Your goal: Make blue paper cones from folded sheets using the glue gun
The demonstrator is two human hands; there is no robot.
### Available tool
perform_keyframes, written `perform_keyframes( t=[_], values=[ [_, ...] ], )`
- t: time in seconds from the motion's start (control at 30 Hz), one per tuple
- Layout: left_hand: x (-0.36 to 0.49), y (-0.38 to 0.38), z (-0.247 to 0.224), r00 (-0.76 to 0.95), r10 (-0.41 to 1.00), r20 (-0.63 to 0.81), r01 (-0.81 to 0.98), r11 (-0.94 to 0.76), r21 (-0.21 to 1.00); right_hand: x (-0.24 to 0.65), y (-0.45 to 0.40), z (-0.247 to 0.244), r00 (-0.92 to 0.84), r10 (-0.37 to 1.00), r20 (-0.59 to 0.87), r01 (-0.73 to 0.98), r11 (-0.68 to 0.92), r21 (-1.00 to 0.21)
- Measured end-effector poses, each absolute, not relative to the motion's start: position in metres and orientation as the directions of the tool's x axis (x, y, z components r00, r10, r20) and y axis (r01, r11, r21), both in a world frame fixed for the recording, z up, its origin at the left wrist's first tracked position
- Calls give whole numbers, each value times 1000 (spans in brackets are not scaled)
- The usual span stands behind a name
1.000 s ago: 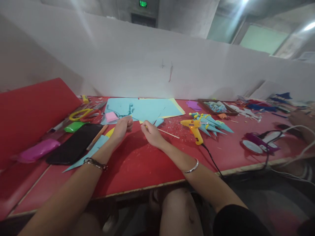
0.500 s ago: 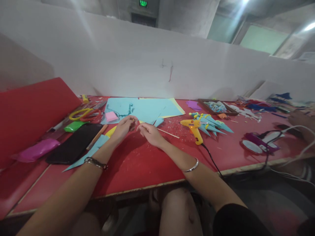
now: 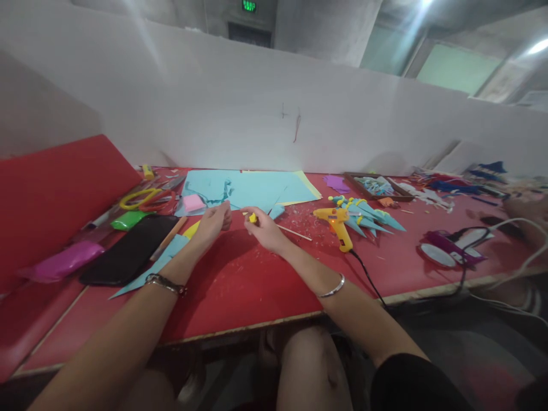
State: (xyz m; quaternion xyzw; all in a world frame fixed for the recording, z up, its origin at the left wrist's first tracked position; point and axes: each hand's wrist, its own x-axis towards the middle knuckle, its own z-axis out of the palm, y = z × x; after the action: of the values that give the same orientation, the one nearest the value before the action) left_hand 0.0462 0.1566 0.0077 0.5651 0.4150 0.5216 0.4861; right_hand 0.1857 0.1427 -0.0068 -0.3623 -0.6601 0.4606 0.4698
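Both my hands rest on the red table (image 3: pixel 240 291) in front of a stack of light blue paper sheets (image 3: pixel 252 188). My right hand (image 3: pixel 263 227) pinches a small yellow piece (image 3: pixel 252 217) between thumb and fingers. My left hand (image 3: pixel 213 222) lies just left of it, fingers curled, and nothing visible shows in it. A thin wooden stick (image 3: pixel 293 233) lies on the table to the right of my right hand. A yellow glue gun (image 3: pixel 338 224) with its cord sits further right, beside several finished blue paper cones (image 3: pixel 368 214).
On the left lie a black phone (image 3: pixel 131 248), a green packet (image 3: pixel 128 220), a pink packet (image 3: pixel 64 262), yellow-handled scissors (image 3: pixel 139 198) and a raised red board (image 3: pixel 55 188). At the right are a tray of bits (image 3: pixel 377 185), a purple device (image 3: pixel 447 248) with cables, and another person's hand (image 3: pixel 524 208).
My hands came together half a second ago, then parted. The small yellow piece now shows in my right hand, and my left hand has drawn back a little.
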Motion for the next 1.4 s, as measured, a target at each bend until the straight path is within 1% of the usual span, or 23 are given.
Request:
perform_keyframes(
  t=[0.07, 0.17, 0.27, 0.37, 0.47, 0.57, 0.63, 0.7, 0.77, 0.87, 0.93, 1.03, 1.1, 1.17, 1.27, 1.33, 1.4],
  values=[
    [47, 154, 8, 103, 976, 193, -31, -190, 981, 185, 143, -7, -365, 904, 223, 5, 241, -970],
    [47, 153, 7, 94, 972, 215, -26, -214, 977, 188, 140, -6, -424, 892, 157, 23, 184, -983],
    [45, 154, 6, 83, 960, 266, 15, -268, 963, 191, 140, -4, -367, 912, 184, 51, 217, -975],
    [44, 156, 5, 70, 959, 275, 54, -279, 959, 191, 142, -4, -343, 905, 251, 33, 279, -960],
    [45, 157, 5, 74, 960, 271, 18, -273, 962, 188, 145, -6, -365, 892, 264, -9, 281, -960],
    [45, 158, 4, 36, 966, 257, -48, -256, 966, 186, 145, -7, -411, 891, 192, -86, 172, -981],
    [44, 159, 5, -31, 969, 244, -82, -245, 966, 188, 143, -6, -443, 883, 154, -84, 131, -988],
    [42, 160, 5, -100, 965, 244, -113, -255, 960, 191, 140, -5, -428, 891, 151, -43, 147, -988],
    [40, 161, 6, -131, 960, 247, -150, -266, 952, 193, 140, -4, -367, 911, 188, -17, 195, -981],
    [37, 161, 7, -98, 968, 232, -169, -246, 954, 192, 142, -4, -318, 924, 211, -20, 216, -976],
    [36, 161, 6, -71, 970, 234, -130, -242, 961, 190, 145, -5, -306, 932, 197, -53, 190, -980],
    [35, 159, 5, -12, 965, 262, -72, -262, 962, 187, 147, -6, -273, 947, 169, -181, 122, -976],
    [35, 158, 5, 34, 964, 264, -68, -261, 963, 188, 146, -6, -293, 947, 129, -232, 60, -971],
    [36, 158, 4, 48, 966, 256, -95, -251, 963, 190, 144, -5, -333, 937, 102, -181, 43, -983],
    [37, 161, 4, 2, 974, 225, -145, -222, 964, 194, 143, -5, -322, 938, 127, -57, 115, -992],
    [37, 164, 3, -52, 977, 206, -145, -211, 967, 194, 144, -6, -275, 949, 156, -45, 150, -988],
    [36, 167, 1, -80, 976, 204, -118, -213, 970, 193, 146, -7, -243, 956, 167, -78, 152, -985]
  ],
)
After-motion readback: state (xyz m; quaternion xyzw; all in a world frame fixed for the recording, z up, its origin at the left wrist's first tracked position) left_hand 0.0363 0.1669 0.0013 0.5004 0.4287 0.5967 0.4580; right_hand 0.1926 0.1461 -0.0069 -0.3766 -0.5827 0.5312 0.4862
